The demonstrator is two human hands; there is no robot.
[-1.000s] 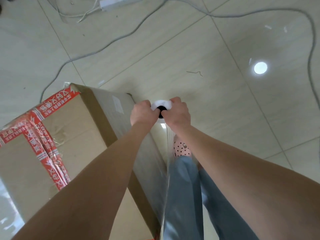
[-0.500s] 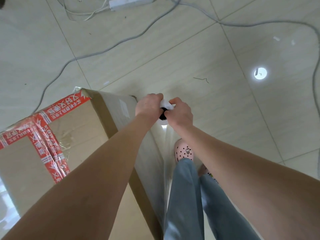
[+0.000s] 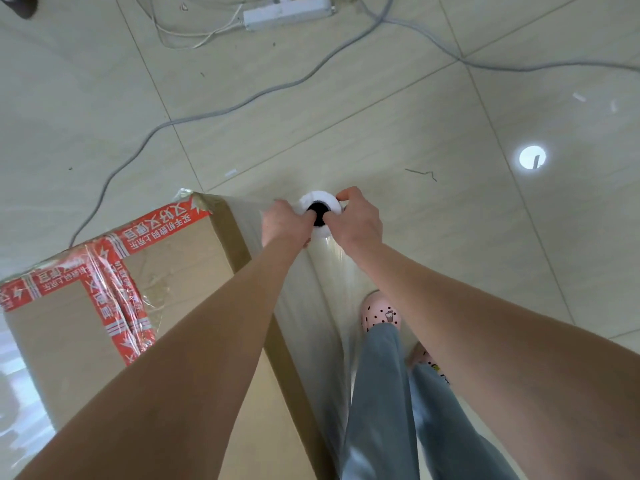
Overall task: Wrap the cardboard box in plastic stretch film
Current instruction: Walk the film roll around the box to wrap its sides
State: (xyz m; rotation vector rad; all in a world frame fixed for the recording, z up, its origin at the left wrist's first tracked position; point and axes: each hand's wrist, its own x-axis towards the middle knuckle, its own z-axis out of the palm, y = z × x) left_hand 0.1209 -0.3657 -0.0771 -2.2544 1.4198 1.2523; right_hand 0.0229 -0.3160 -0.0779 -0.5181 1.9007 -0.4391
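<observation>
**Pale tiled floor (image 3: 381, 109), seen from above: two hands hold a roll of stretch film beside a taped cardboard box (image 3: 180, 271)**

The glossy beige floor fills the top and right of the view. A grey cable (image 3: 221, 109) snakes across it, a white power strip (image 3: 287, 12) lies at the top edge, and a round ceiling-light reflection (image 3: 532, 157) shines at the right.

The tall brown box stands at the lower left, its top flaps sealed with red printed tape (image 3: 114, 299).

Both bare arms reach forward to the stretch film roll (image 3: 318, 197), held upright just off the box's far right corner. The left hand (image 3: 284, 223) and the right hand (image 3: 360, 223) each curl their fingers round the roll's white top end. Both thumbs sit at the rim of its dark core.

A clear film sheet (image 3: 311, 306) runs from the roll along the box's right side, lying glossy against the cardboard.

Below the hands are grey-blue trouser legs (image 3: 381, 393) and a pink spotted clog (image 3: 379, 311) on the floor, close beside the box.
</observation>
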